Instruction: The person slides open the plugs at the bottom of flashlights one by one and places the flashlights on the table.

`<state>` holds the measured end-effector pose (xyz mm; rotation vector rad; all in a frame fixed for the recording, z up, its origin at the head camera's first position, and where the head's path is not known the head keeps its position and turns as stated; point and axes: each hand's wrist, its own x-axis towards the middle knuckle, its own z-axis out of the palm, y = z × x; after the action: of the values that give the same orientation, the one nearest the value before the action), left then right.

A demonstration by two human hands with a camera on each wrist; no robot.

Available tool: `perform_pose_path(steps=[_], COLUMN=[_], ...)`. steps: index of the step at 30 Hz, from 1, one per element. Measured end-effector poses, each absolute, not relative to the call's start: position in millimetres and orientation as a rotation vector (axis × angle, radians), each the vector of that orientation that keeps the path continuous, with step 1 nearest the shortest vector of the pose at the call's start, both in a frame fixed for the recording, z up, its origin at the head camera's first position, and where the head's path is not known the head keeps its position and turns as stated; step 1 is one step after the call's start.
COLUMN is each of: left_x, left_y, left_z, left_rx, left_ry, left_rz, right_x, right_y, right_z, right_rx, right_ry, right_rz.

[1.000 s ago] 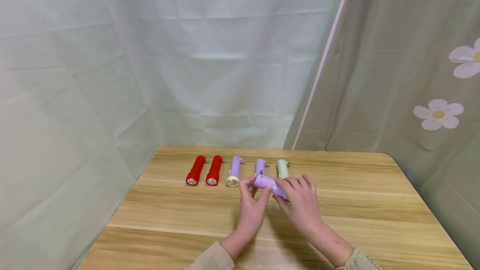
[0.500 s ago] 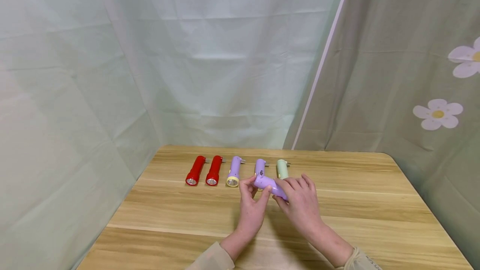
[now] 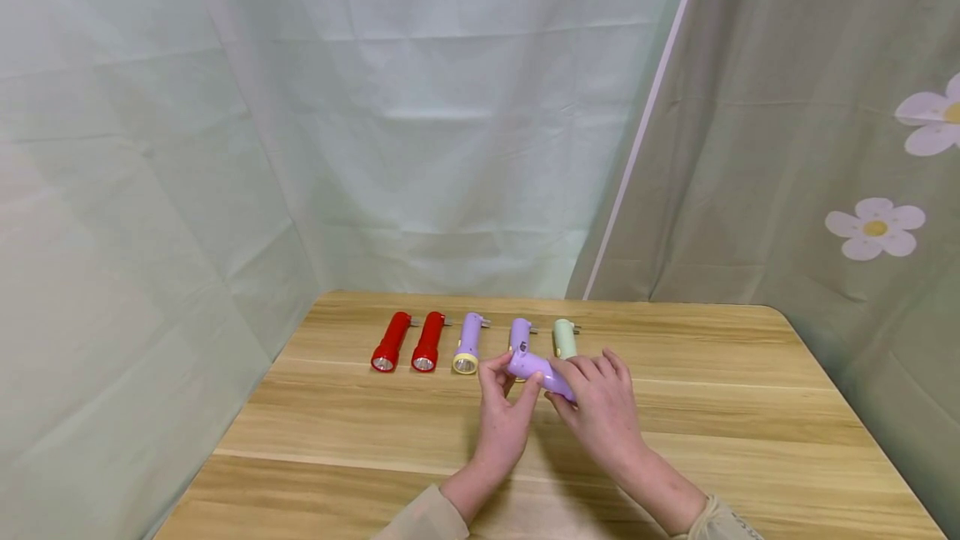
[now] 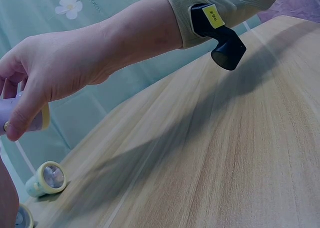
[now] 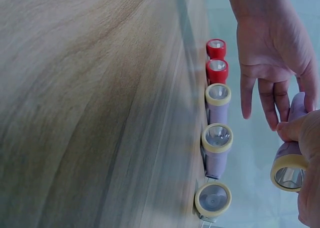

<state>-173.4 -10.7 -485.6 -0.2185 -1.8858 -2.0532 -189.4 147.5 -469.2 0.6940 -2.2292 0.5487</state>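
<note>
Both hands hold one lavender flashlight [image 3: 542,373] in the air above the table. My left hand [image 3: 502,427] pinches its tail end between thumb and fingers, where a small metal piece stands up. My right hand [image 3: 603,402] grips the lamp end and covers it in the head view. From the right wrist, the held flashlight's cream-rimmed lens [image 5: 289,178] faces the camera. Close behind the hands lie another lavender flashlight [image 3: 520,332] and a pale green one [image 3: 565,337], both partly hidden.
Farther left in the same row lie two red flashlights [image 3: 392,342] and a lavender one with a yellow rim [image 3: 466,344]. Their lamp ends face the near side, with plug prongs out sideways at the back. Cloth curtains [image 3: 450,148] hang behind the wooden table [image 3: 360,432].
</note>
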Motion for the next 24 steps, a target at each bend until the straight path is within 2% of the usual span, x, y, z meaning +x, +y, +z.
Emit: perform_pose_path(steps=[24], left_x=[-172.0], left_y=[-10.9], left_z=[-484.7], left_rx=[-0.221], left_ry=[-1.913], left_rz=[-2.035], right_x=[-188.6], right_y=[148.3], right_z=[-470.5], right_rx=[0.702], right_ry=[-2.223], right_rz=[0.543])
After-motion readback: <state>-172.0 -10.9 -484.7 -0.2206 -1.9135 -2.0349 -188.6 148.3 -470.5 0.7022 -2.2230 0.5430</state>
